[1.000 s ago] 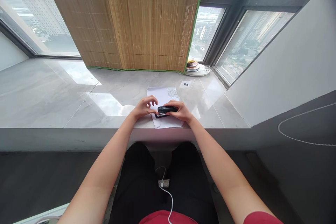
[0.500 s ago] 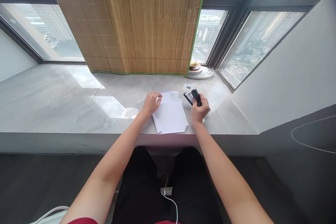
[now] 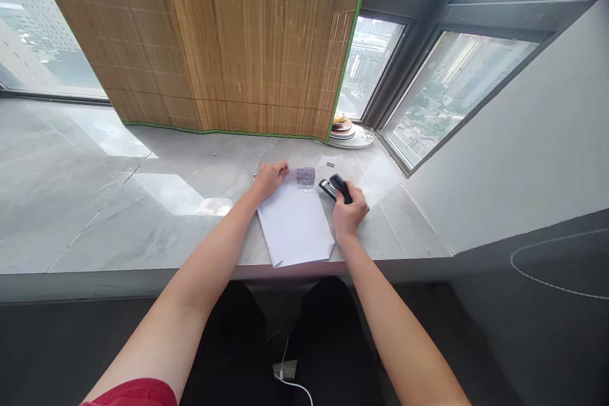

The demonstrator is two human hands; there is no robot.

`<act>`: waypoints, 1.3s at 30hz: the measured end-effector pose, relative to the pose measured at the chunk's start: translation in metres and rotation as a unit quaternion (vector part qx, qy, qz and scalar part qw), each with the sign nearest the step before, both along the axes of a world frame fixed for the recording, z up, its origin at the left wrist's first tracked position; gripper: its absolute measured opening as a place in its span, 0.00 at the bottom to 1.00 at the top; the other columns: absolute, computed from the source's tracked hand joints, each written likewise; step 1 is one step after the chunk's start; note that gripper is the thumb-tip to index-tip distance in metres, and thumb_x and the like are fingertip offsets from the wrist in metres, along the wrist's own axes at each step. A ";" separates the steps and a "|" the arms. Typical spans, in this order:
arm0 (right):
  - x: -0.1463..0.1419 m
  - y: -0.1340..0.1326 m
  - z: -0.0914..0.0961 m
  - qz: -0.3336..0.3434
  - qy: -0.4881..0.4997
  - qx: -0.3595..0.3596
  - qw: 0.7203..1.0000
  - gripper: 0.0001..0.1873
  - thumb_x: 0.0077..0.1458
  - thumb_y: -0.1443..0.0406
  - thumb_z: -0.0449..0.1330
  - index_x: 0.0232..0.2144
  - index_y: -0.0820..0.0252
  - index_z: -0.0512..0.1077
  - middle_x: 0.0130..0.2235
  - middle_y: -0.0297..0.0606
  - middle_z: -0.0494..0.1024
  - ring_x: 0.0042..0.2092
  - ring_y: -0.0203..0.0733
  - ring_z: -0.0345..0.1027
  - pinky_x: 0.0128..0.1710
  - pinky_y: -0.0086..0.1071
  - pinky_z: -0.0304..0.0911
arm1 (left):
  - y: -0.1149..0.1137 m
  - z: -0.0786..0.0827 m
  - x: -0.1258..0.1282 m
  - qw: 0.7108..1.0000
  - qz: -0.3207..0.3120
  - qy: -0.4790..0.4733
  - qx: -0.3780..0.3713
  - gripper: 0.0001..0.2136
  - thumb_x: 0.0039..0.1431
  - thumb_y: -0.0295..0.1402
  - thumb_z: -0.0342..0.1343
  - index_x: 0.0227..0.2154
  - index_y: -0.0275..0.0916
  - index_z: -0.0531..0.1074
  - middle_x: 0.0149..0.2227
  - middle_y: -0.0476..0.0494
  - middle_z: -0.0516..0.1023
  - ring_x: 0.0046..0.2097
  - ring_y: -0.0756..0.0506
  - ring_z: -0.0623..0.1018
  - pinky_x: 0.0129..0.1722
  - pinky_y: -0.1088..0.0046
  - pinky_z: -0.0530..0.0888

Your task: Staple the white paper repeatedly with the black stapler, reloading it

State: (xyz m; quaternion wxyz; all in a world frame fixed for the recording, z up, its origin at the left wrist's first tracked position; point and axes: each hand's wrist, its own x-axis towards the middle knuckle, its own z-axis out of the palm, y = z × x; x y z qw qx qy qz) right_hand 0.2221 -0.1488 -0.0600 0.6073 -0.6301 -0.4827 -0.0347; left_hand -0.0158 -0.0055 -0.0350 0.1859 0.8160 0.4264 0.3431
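Observation:
A stack of white paper (image 3: 297,228) lies on the pale marble sill, with a patch of staples (image 3: 306,178) near its top edge. My left hand (image 3: 271,179) is at the paper's upper left corner, its fingers pinched on the edge. In my right hand (image 3: 351,209) is a black stapler (image 3: 340,189), just right of the paper, with its jaws apart. Behind the stapler lies a small white slip with dark staple strips (image 3: 330,164) on it.
A pile of plates (image 3: 349,135) stands in the back corner by the window. A bamboo blind (image 3: 228,44) hangs down over the sill's back. The sill's front edge (image 3: 143,280) runs just before my knees, and a white cable (image 3: 295,385) hangs between my legs.
My left hand has closed from loosely curled to pinched at the paper's corner. The stapler has come lower and nearer the paper's right edge. The view has shifted slightly.

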 end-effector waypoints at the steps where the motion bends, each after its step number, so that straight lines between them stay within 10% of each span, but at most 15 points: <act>1: 0.003 0.001 -0.002 -0.010 -0.007 0.008 1.000 0.17 0.63 0.60 0.62 0.53 0.53 0.82 0.46 0.46 0.83 0.49 0.57 0.77 0.54 0.53 0.72 | 0.001 -0.001 0.000 1.000 -0.006 -0.016 -0.002 0.08 0.70 0.32 0.53 0.39 0.44 0.78 0.33 0.45 0.83 0.34 0.42 0.77 0.51 0.61 0.71; 10: 0.047 0.013 0.011 0.142 -0.045 -0.105 0.983 0.15 0.59 0.62 0.65 0.48 0.51 0.84 0.47 0.41 0.85 0.51 0.55 0.76 0.59 0.55 0.69 | -0.003 -0.001 0.014 0.998 0.016 -0.049 -0.023 0.06 0.68 0.27 0.58 0.37 0.44 0.79 0.32 0.47 0.82 0.35 0.42 0.78 0.56 0.58 0.67; 20: 0.033 0.002 0.029 0.192 -0.097 -0.116 0.970 0.15 0.60 0.64 0.62 0.47 0.49 0.83 0.48 0.41 0.85 0.54 0.58 0.71 0.63 0.58 0.63 | -0.018 0.006 0.024 0.999 -0.020 0.039 0.033 0.08 0.67 0.29 0.62 0.47 0.42 0.79 0.54 0.36 0.81 0.60 0.33 0.75 0.61 0.53 0.65; 27: 0.027 0.003 0.029 0.218 -0.172 -0.094 0.956 0.16 0.67 0.62 0.62 0.54 0.47 0.83 0.50 0.41 0.85 0.52 0.54 0.77 0.59 0.52 0.66 | -0.039 0.005 0.033 0.973 -0.221 0.060 0.010 0.23 0.61 0.47 0.70 0.57 0.45 0.81 0.64 0.38 0.78 0.65 0.32 0.76 0.71 0.52 0.65; 39: 0.028 0.009 0.021 0.211 -0.221 -0.070 0.950 0.19 0.69 0.65 0.61 0.57 0.42 0.83 0.49 0.38 0.84 0.50 0.50 0.77 0.54 0.49 0.68 | -0.056 0.010 0.049 0.970 -0.191 0.152 -0.012 0.27 0.66 0.51 0.63 0.64 0.48 0.77 0.70 0.39 0.73 0.70 0.31 0.71 0.76 0.41 0.55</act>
